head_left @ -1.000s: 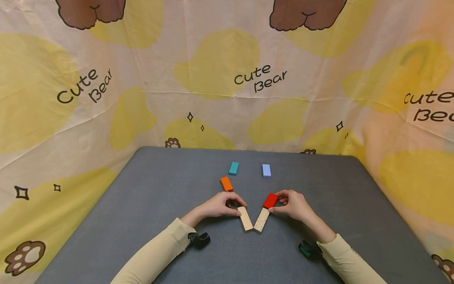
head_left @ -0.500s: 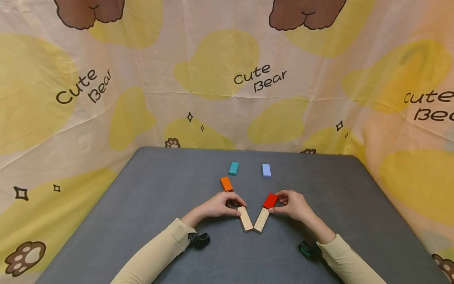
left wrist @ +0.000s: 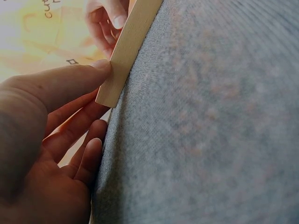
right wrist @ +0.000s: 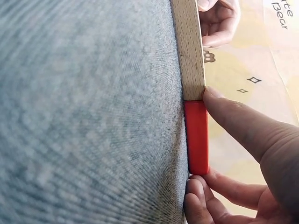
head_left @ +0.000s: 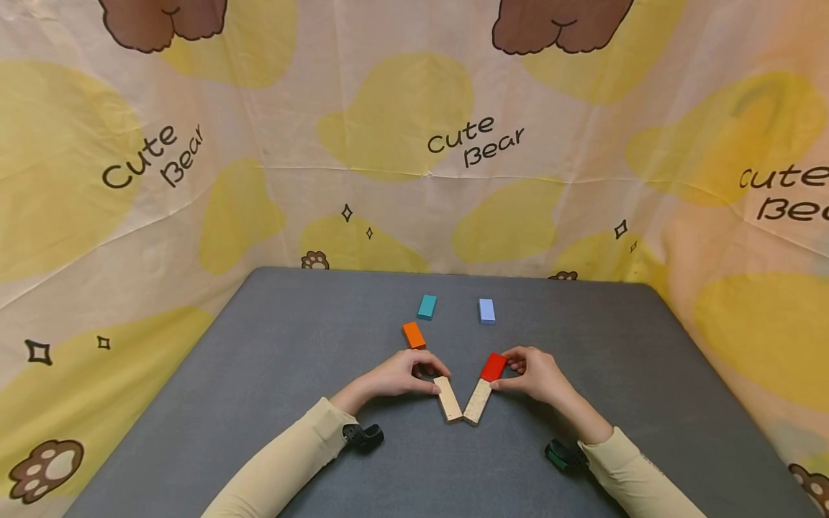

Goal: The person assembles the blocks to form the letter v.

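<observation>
Two plain wooden blocks lie on the grey table in a V, their near ends almost meeting. My left hand (head_left: 406, 373) pinches the far end of the left wooden block (head_left: 449, 400), thumb on its side and a finger at its end, as the left wrist view shows. A red block (head_left: 494, 367) sits end to end with the right wooden block (head_left: 477, 402), roughly in line with it. My right hand (head_left: 536, 373) holds the red block: the thumb (right wrist: 224, 105) presses at the seam between the two, and a fingertip touches the red block's far end.
An orange block (head_left: 414, 336) lies just beyond my left hand. Farther back are a teal block (head_left: 427, 307) and a light blue block (head_left: 487, 311). A patterned cloth (head_left: 388, 144) hangs behind the grey table (head_left: 324, 316) and along its sides.
The red block has turned very slightly, closer into line with the right wooden block. Both hands stay in place.
</observation>
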Motion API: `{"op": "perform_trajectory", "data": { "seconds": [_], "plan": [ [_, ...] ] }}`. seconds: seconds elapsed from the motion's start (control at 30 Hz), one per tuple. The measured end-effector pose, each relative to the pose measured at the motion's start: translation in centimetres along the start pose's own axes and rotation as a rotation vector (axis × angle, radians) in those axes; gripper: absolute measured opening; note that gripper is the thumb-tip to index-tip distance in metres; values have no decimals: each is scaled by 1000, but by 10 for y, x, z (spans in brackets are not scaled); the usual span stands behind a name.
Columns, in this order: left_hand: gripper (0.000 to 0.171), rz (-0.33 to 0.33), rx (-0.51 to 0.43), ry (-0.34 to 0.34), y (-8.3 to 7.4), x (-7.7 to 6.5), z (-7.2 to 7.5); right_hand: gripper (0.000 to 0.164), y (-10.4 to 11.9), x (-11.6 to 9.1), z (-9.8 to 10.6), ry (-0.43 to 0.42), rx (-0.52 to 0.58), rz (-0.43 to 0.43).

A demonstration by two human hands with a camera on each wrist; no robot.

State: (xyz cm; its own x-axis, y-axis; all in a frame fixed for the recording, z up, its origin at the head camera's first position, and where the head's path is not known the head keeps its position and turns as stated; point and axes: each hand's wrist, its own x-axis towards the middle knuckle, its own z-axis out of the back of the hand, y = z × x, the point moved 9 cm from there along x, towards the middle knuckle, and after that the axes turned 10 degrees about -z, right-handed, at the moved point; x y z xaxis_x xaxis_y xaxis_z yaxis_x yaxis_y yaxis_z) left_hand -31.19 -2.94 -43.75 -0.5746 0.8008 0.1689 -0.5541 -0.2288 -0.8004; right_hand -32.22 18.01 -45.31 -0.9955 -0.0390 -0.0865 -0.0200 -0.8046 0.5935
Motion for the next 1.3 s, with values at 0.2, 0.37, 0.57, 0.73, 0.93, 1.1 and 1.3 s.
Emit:
{"op": "perform_trajectory", "data": {
  "seconds": [0.2,0.37,0.57,0.73,0.93,1.1,1.3],
  "plan": [
    [30,0,-3,-1,1,0,0,60,0,1,0,-8,-12,19],
    [29,2,-7,-1,1,0,0,59,-1,1,0,-2,-13,14],
    [28,-2,-7,-4,2,0,0,58,-1,1,0,6,-18,13],
    [29,0,-4,1,4,1,0,59,0,1,1,9,-24,15],
    [30,13,25,-1,29,4,-5,56,0,2,1,23,4,-3],
    [29,11,32,-6,38,5,-4,48,-3,5,5,4,61,-11],
    [27,11,30,1,38,4,-4,47,-6,12,12,-31,103,5]
  ]
}}
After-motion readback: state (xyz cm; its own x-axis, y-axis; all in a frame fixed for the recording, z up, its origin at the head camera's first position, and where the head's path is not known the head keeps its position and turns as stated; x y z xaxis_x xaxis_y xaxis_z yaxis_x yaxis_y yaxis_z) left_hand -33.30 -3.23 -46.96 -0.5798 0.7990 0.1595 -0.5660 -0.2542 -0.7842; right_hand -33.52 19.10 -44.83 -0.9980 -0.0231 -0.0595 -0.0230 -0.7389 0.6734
